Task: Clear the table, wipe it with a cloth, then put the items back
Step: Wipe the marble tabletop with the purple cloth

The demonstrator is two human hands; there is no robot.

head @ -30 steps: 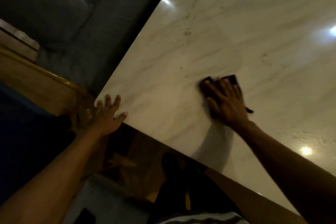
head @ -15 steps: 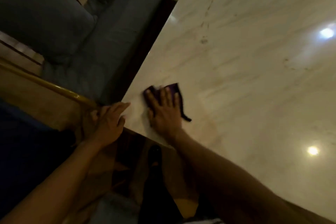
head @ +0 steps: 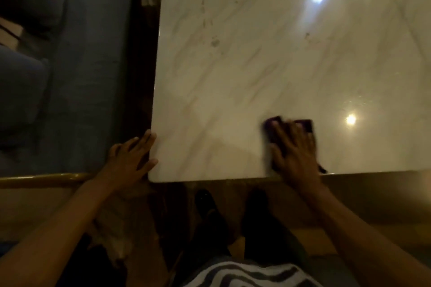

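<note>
A white marble table (head: pixel 256 65) fills the upper right of the head view, with small stains near its far left side. A dark purple cloth (head: pixel 305 124) lies near the table's front edge. My right hand (head: pixel 296 154) presses flat on the cloth with spread, straight fingers and covers most of it. My left hand (head: pixel 130 158) rests with straight fingers against the table's near left corner, its fingertips on the left edge.
A blue-grey sofa (head: pixel 70 65) stands left of the table across a dark narrow gap. A gold rail (head: pixel 42 178) runs along the lower left. My legs and dark shoes (head: pixel 205 200) are under the front edge. Two lamp reflections glare on the marble.
My right hand has slid the cloth rightward along the front edge, away from the left corner. The view has swung so the table edge now runs level. My left hand stays at the corner.
</note>
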